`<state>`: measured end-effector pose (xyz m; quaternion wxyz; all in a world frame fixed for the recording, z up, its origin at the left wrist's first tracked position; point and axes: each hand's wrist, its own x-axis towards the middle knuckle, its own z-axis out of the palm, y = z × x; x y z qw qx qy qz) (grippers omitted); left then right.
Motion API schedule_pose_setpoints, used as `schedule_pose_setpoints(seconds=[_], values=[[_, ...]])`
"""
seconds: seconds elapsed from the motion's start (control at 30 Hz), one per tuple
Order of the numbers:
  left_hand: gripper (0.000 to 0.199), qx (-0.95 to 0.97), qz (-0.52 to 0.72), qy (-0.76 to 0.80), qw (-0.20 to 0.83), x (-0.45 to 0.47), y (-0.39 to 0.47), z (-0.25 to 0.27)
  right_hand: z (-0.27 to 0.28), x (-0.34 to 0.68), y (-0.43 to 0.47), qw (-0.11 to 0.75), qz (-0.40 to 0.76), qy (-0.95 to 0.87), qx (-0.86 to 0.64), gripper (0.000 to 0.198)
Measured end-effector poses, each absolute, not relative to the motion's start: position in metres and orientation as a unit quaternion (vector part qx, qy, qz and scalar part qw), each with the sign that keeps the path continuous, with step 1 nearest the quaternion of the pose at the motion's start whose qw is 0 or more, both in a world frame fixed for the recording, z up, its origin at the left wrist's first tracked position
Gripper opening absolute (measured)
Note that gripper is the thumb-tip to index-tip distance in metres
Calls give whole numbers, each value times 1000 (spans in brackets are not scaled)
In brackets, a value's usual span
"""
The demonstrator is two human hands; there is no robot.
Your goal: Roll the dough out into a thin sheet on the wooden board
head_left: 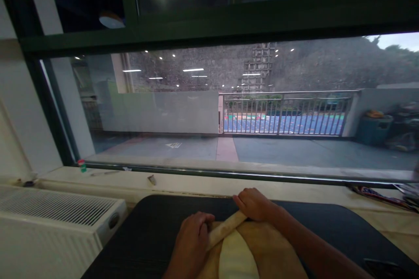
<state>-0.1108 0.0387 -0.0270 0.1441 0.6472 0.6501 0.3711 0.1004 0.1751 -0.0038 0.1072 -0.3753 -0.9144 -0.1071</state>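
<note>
A pale wooden rolling pin (226, 228) lies slantwise between my two hands. My left hand (194, 237) is closed around its lower left end. My right hand (253, 204) grips the upper right end, farther from me. Just under the pin, and running toward me, is a flat, cream-coloured sheet of dough (237, 258). It rests on a round-edged wooden board (273, 244), and the near parts of both are cut off by the frame. Part of the pin is hidden by my fingers.
The board sits on a dark table (153, 226) against a window sill (196, 185). A white radiator (59, 218) stands at the left. On the sill are a small red-capped bottle (81, 165) and papers (386, 196). A dark flat object (384, 267) lies at the lower right.
</note>
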Motion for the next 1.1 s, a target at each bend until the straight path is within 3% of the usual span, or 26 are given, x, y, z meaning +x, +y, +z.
schedule_pose_setpoints(seconds=[0.37,0.57,0.73,0.87,1.1], values=[[41,636,382,651,162,-115,41,-29,8,88,174,97,-103,-903,-406,44],[42,670,367,630,139,-115,34,-28,11,112,130,122,-104,-877,-453,61],[43,679,368,626,112,-109,36,-27,-1,116,131,108,-85,-875,-465,58],[44,675,363,632,115,-109,35,-26,19,103,150,93,-81,-895,-429,49],[42,682,368,625,96,-110,33,-29,9,120,124,118,-69,-888,-440,57]])
